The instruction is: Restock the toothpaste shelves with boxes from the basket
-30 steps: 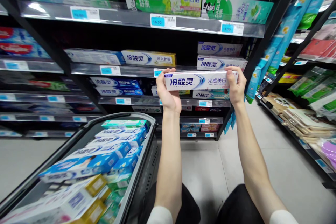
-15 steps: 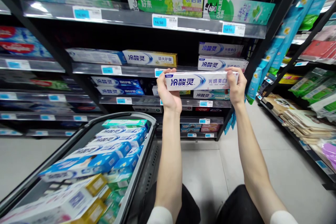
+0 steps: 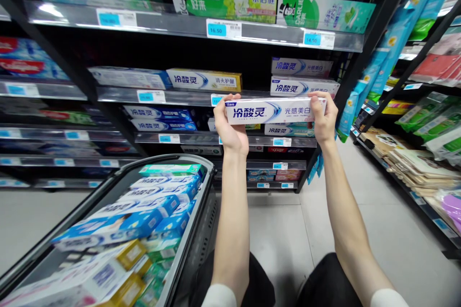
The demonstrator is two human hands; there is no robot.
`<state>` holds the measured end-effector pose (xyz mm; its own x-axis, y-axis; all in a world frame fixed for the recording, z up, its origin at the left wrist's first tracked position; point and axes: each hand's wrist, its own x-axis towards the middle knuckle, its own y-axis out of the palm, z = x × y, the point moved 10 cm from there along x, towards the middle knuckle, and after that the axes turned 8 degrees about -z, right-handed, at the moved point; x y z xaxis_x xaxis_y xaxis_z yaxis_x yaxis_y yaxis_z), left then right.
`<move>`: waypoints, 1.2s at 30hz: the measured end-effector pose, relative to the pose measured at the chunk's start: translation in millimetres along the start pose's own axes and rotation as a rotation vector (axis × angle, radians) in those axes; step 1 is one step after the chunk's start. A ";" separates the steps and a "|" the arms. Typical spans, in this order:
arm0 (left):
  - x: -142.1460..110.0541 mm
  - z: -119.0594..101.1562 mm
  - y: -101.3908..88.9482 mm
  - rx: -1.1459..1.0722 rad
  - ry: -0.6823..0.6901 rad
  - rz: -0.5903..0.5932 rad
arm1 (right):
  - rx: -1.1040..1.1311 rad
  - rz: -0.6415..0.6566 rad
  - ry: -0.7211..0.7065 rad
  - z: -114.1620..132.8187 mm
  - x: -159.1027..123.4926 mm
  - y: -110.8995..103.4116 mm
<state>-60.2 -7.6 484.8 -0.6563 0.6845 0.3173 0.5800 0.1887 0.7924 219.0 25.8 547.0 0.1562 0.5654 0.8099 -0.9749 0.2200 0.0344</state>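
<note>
A white toothpaste box (image 3: 270,111) with purple and blue lettering is held level in front of the shelves, its printed face toward me. My left hand (image 3: 232,127) grips its left end, the palm turned up beneath it. At the right end my right hand (image 3: 324,117) is closed on the box, thumb on the front face. Just behind it, matching toothpaste boxes (image 3: 290,87) are stacked on the middle shelf. A white and gold toothpaste box (image 3: 205,80) lies on that same shelf, further left.
A grey shopping basket (image 3: 207,201) stands at lower left, holding several toothpaste boxes (image 3: 118,218). Green Darlie boxes (image 3: 223,0) line the upper shelf (image 3: 173,26). Blue hanging packs (image 3: 385,57) and another rack (image 3: 406,177) are at right. Pale floor tiles (image 3: 281,230) lie below my arms.
Almost nothing differs. The view has shifted very slightly, and both hands still hold the toothpaste box in the same place.
</note>
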 end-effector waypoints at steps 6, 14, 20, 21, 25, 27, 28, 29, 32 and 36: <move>0.0 0.6 0.2 0.014 -0.015 -0.005 | 0.004 0.009 0.015 -3.1 0.2 0.8; 0.1 0.6 0.5 0.009 -0.011 0.002 | -0.009 0.003 0.001 -1.6 0.4 -0.1; -0.3 -0.1 -0.3 0.026 -0.006 -0.017 | -0.023 -0.004 -0.015 0.5 0.3 -0.7; -0.8 0.0 0.0 0.026 -0.009 -0.018 | -0.014 -0.002 -0.010 0.0 0.3 -0.7; -1.9 0.8 -0.1 0.008 -0.017 -0.035 | 0.027 0.007 0.015 -3.9 0.3 0.1; -1.6 1.6 -0.2 0.011 -0.013 -0.030 | 0.027 0.006 0.022 -6.6 0.4 0.1; -1.2 2.0 -0.1 0.018 -0.008 -0.024 | 0.025 0.005 0.024 -8.1 0.5 0.1; -0.6 2.6 -0.1 0.026 -0.003 -0.016 | 0.022 0.005 0.026 -9.6 0.5 0.2; 1.5 4.7 -1.3 0.041 0.004 -0.005 | 0.006 0.008 0.015 -12.2 0.5 0.8; 2.6 7.2 -2.7 0.040 -0.002 -0.017 | -0.017 0.002 -0.009 -11.8 0.8 0.4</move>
<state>-60.0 -1.2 479.8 -0.6652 0.6823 0.3033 0.5879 0.2280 0.7762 220.6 35.7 540.7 0.1530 0.5584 0.8153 -0.9723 0.2325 0.0232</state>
